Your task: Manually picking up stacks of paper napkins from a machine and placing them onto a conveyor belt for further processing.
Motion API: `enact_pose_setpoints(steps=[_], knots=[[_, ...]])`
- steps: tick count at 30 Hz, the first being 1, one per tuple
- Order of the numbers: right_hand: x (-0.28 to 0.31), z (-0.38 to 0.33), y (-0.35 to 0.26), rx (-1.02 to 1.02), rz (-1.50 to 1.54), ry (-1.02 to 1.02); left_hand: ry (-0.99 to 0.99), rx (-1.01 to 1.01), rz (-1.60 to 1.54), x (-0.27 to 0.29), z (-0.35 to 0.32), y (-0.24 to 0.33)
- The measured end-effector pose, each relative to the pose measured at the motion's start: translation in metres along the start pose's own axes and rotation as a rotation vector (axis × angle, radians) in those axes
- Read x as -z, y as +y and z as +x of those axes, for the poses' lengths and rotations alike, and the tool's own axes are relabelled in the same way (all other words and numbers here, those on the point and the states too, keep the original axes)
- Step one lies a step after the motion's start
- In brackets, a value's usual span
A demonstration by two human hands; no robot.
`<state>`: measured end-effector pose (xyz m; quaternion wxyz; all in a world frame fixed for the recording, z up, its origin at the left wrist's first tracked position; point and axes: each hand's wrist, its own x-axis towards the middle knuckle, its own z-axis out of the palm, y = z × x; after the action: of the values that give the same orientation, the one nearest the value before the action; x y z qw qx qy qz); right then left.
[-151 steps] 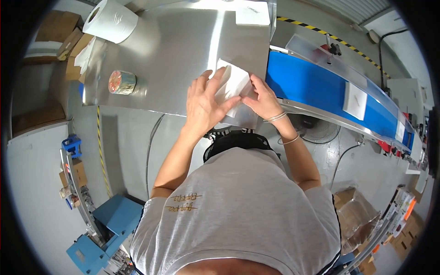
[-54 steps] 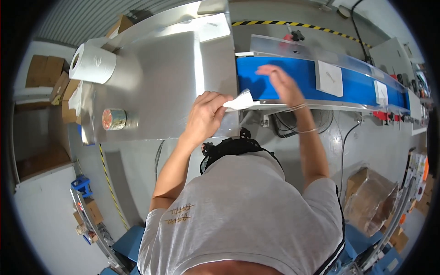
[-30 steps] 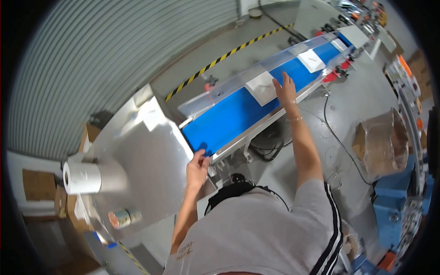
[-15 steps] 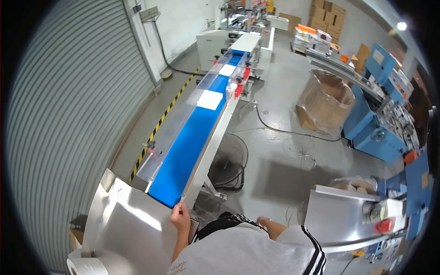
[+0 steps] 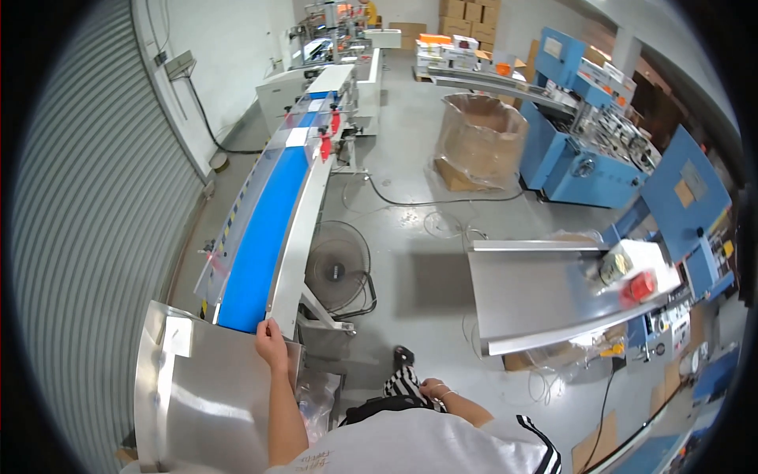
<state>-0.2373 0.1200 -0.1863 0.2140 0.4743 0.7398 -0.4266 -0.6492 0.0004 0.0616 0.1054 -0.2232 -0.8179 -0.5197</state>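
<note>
My left hand (image 5: 271,343) rests on the far corner of the steel table (image 5: 205,395), right where the blue conveyor belt (image 5: 264,233) begins; its fingers lie flat and hold nothing. My right hand (image 5: 433,388), with a bracelet at the wrist, hangs close to my body above the floor, and its fingers are too small to read. A white sheet (image 5: 298,137) lies far up the belt, well away from both hands.
A second steel table (image 5: 545,294) stands at the right with a tape roll and a red object (image 5: 639,287) at its end. A floor fan (image 5: 338,267) sits beneath the conveyor. A lined cardboard bin (image 5: 480,140) and blue machines (image 5: 588,154) stand beyond.
The view has swung from the table to the hall on the right. My right hand left the belt and came back to my body. My left hand stayed at the table corner.
</note>
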Motion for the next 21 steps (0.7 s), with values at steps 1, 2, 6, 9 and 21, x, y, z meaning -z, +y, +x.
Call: enact_pose_setpoints(steps=[1,2,6,9,21], knots=[[0.002,-0.009,0.011,0.026,0.013,0.055,-0.015,-0.017,0.018,-0.001,-0.001,0.001],[0.003,-0.021,0.019,-0.024,0.069,0.065,-0.034,-0.009,0.063,-0.001,-0.003,0.004],[-0.021,-0.043,0.095,-0.007,0.034,0.104,-0.005,-0.064,0.118,-0.006,-0.015,-0.024],[-0.058,-0.036,0.194,0.071,-0.26,-0.017,-0.027,-0.067,0.093,-0.02,-0.051,-0.02],[-0.076,-0.197,0.37,-0.288,0.856,0.218,-0.319,-0.205,-0.34,-0.123,-0.242,0.236]])
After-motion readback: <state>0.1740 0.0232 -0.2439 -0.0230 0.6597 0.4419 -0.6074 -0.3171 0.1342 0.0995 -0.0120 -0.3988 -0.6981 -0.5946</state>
